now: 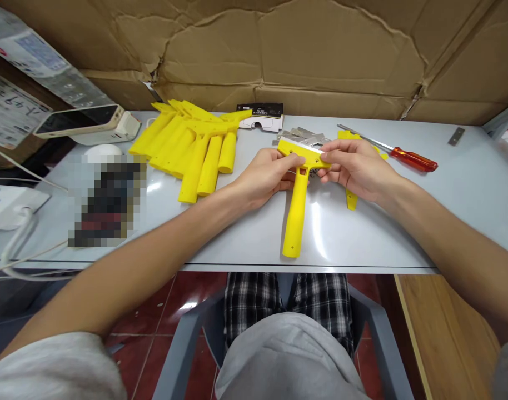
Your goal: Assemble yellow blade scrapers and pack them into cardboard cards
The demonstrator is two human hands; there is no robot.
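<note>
A yellow scraper [295, 211] with a metal blade along its head is held between my two hands, its handle pointing toward me. My left hand [267, 175] pinches the left end of the head, thumb on top. At the right end of the head, the fingers of my right hand [358, 166] close on its corner and the blade edge. Just behind the scraper lies a pile of loose metal blades [306, 136], partly hidden by it. Another yellow plastic part [351, 200] shows from under my right hand. Some small metal pieces below the head are mostly covered.
Several yellow scraper handles [191, 144] are heaped on the left. A red-handled screwdriver [412, 159] lies on the right, with a single blade [456, 136] beyond it. A small box [260, 118], a phone [83, 122] and a power strip [14, 205] are also on the table [237, 239].
</note>
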